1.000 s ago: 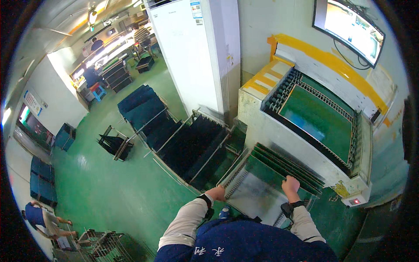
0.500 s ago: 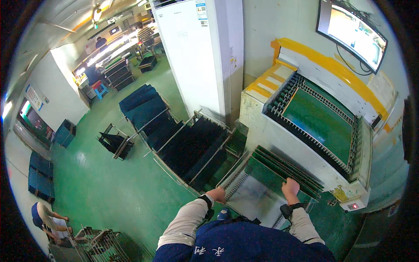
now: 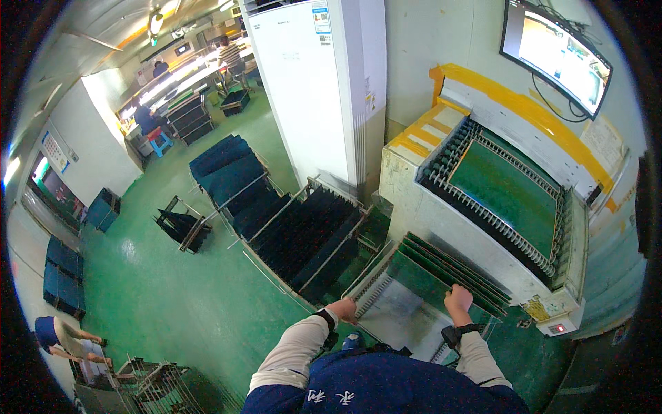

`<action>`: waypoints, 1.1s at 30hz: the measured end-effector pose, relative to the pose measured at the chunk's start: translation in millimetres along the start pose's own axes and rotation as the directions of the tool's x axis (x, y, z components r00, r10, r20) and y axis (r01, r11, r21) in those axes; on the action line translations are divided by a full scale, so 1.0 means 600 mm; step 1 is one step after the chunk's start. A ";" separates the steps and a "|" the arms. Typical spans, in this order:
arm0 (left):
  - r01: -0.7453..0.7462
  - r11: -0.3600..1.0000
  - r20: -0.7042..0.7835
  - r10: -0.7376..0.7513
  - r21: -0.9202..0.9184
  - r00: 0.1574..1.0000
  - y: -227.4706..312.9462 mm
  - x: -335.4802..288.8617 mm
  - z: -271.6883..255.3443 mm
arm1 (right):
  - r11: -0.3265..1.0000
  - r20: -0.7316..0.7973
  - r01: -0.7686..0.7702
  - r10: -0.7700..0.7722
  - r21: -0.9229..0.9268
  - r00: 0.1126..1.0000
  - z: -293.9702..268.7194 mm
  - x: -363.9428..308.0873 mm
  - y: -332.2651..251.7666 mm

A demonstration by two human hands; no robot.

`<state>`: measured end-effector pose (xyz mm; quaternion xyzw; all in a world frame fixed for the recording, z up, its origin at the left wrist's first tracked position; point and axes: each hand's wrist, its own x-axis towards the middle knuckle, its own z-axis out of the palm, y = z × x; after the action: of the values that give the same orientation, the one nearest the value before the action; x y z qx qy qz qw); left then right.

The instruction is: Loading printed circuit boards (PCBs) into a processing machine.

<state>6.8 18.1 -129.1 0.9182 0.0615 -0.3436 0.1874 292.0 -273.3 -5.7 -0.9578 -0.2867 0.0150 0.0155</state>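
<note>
A metal rack (image 3: pixel 369 298) with coil-like slotted sides stands right in front of me, tilted toward the machine. Several dark green panels (image 3: pixel 452 265) lean in its far part, and a pale grey base sheet (image 3: pixel 403 314) shows nearer to me. My left hand (image 3: pixel 343 310) is closed at the rack's left edge, apparently on its frame; the fingertips are partly hidden. With fingers bent, my right hand (image 3: pixel 458 304) grips the edge of the nearest green panel at its right end.
A conveyor machine (image 3: pixel 414 200) with rollers carries another green panel (image 3: pixel 507 194) at right, below a wall screen (image 3: pixel 555 55). Left of the white cabinet (image 3: pixel 307 90) are racks of dark panels (image 3: pixel 303 231). A person in a cap (image 3: pixel 65 338) bends over a metal cart (image 3: pixel 155 386) at lower left.
My hands stay in nearly the same place. The person at lower left has bent further down toward the cart. The shine on the machine's panel has faded.
</note>
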 end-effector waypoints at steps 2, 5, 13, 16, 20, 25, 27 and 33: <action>-0.012 1.000 -0.009 0.012 0.021 1.000 0.009 -0.012 -0.011 | 1.000 -0.015 -0.005 0.005 -0.005 1.000 0.007 0.001 0.002; 0.026 0.998 -0.049 -0.028 -0.051 0.998 0.028 -0.040 -0.031 | 0.999 -0.037 -0.008 0.010 0.039 0.999 0.003 -0.001 -0.001; 0.110 0.982 -0.027 -0.116 -0.156 0.993 0.031 -0.049 -0.037 | 1.000 -0.062 -0.005 0.007 0.030 0.998 -0.008 -0.005 -0.010; 0.093 0.983 -0.039 -0.100 -0.157 0.994 0.044 -0.069 -0.058 | 0.999 -0.072 -0.010 0.013 0.035 0.997 -0.007 -0.006 -0.008; 0.084 0.990 -0.056 -0.091 -0.116 0.994 0.062 -0.093 -0.082 | 0.999 -0.045 -0.018 0.020 0.032 0.999 -0.005 -0.004 -0.005; 0.070 0.995 -0.023 -0.072 -0.070 0.997 0.057 -0.085 -0.078 | 0.999 -0.021 -0.024 0.024 0.033 0.999 -0.011 -0.002 -0.009; 0.080 0.991 -0.010 -0.082 -0.104 0.997 0.058 -0.088 -0.081 | 0.999 -0.015 -0.030 0.030 0.029 0.999 -0.010 -0.002 -0.009; 0.090 0.987 0.040 -0.085 -0.133 0.996 0.070 -0.109 -0.108 | 0.999 0.002 -0.040 0.040 0.022 0.999 -0.014 -0.002 -0.010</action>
<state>6.9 5.5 -29.1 0.8939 0.1214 -0.3622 0.2346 287.7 -269.2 3.0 -0.9631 -0.2674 0.0195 0.0257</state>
